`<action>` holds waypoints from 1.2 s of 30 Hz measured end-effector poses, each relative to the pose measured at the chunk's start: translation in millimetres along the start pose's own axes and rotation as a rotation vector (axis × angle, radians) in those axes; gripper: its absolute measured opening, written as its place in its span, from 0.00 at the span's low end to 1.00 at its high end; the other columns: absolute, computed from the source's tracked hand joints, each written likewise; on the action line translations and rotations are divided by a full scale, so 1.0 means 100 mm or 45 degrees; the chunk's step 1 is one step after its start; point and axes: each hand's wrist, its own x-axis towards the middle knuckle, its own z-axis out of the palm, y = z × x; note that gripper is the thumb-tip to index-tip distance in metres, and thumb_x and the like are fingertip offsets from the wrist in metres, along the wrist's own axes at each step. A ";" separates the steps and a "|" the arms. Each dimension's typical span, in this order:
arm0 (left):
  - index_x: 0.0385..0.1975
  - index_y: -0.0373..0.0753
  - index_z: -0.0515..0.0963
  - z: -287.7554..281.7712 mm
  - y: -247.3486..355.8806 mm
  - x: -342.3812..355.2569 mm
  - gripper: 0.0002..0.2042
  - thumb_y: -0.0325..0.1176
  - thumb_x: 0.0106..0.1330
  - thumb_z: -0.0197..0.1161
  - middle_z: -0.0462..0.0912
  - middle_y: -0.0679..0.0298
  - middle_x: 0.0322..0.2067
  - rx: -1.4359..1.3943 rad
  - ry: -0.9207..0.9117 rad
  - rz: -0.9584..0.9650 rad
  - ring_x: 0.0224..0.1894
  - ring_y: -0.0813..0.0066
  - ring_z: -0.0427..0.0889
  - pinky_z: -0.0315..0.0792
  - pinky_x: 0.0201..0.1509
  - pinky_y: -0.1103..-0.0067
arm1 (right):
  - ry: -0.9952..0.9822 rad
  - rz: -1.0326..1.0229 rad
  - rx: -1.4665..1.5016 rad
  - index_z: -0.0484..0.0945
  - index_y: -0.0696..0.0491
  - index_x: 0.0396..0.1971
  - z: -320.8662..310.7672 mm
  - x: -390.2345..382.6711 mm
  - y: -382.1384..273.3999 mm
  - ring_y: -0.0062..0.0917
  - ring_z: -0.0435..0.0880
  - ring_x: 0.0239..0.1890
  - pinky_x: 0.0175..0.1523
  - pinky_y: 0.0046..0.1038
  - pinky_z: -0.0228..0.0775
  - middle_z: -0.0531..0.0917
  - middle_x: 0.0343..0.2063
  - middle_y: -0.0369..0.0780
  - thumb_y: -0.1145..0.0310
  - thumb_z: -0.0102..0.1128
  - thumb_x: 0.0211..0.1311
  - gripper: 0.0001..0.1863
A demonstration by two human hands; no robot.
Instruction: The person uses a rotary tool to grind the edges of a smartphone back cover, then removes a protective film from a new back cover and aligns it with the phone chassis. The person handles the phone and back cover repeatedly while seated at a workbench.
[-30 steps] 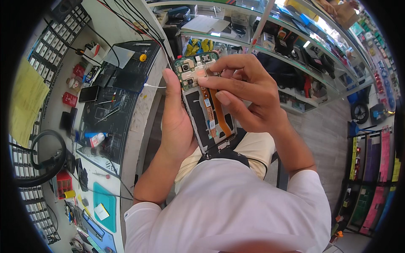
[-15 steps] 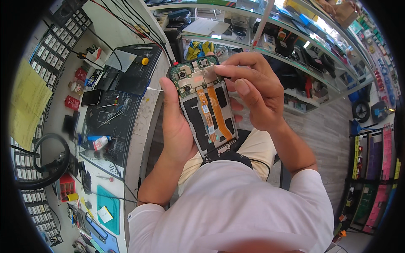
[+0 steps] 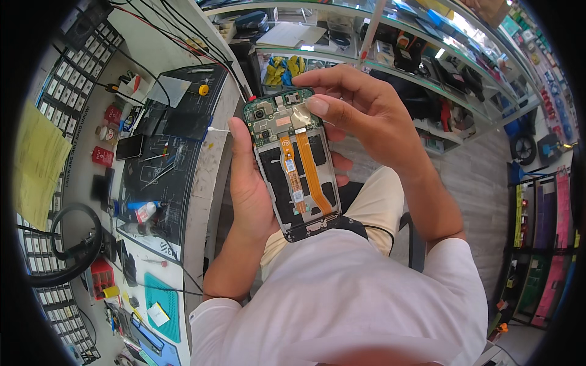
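An opened smartphone (image 3: 274, 160), its back cover off, is held up in front of my torso. Its upper end shows a green circuit board (image 3: 249, 113) with camera modules and a metal shield. Two orange flex cables (image 3: 312, 171) run down over the black and silver frame. My left hand (image 3: 251, 198) grips the phone from below, with the thumb along its left edge and fingertips showing past the right edge. At the top right corner, my right hand (image 3: 378, 113) has its thumb over the board and its index finger at the top edge.
To the left stands a workbench with a black mat (image 3: 183, 146), tweezers (image 3: 160, 174), a glue bottle (image 3: 145, 212) and a teal mat (image 3: 163, 308). A ring-shaped black lamp (image 3: 94, 244) juts in at far left. Glass display shelves (image 3: 342, 58) stand ahead.
My right thumb has moved onto the board's upper right corner, and my right index finger has shifted up to the phone's top edge. The phone sits slightly lower and farther left in view.
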 end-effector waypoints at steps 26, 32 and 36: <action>0.64 0.31 0.70 -0.24 0.02 -0.07 0.41 0.67 0.76 0.35 0.84 0.47 0.49 0.110 0.097 0.061 0.43 0.56 0.90 0.87 0.45 0.67 | -0.010 0.056 0.044 0.78 0.57 0.58 0.12 0.12 0.23 0.15 0.80 0.41 0.46 0.20 0.75 0.82 0.41 0.32 0.61 0.63 0.75 0.20; 0.67 0.34 0.69 -0.29 0.07 -0.13 0.42 0.69 0.77 0.27 0.84 0.46 0.49 -0.070 0.084 0.106 0.42 0.53 0.89 0.87 0.44 0.63 | 0.045 -0.519 -0.547 0.83 0.55 0.56 0.15 0.17 0.26 0.22 0.81 0.45 0.48 0.24 0.73 0.83 0.46 0.40 0.65 0.63 0.72 0.17; 0.69 0.36 0.67 -0.28 0.13 -0.26 0.42 0.69 0.77 0.27 0.83 0.45 0.50 -0.235 0.086 0.116 0.42 0.50 0.89 0.87 0.43 0.63 | -0.135 -0.804 -0.906 0.88 0.52 0.50 0.18 0.13 0.22 0.29 0.80 0.46 0.48 0.27 0.73 0.82 0.50 0.44 0.67 0.63 0.70 0.13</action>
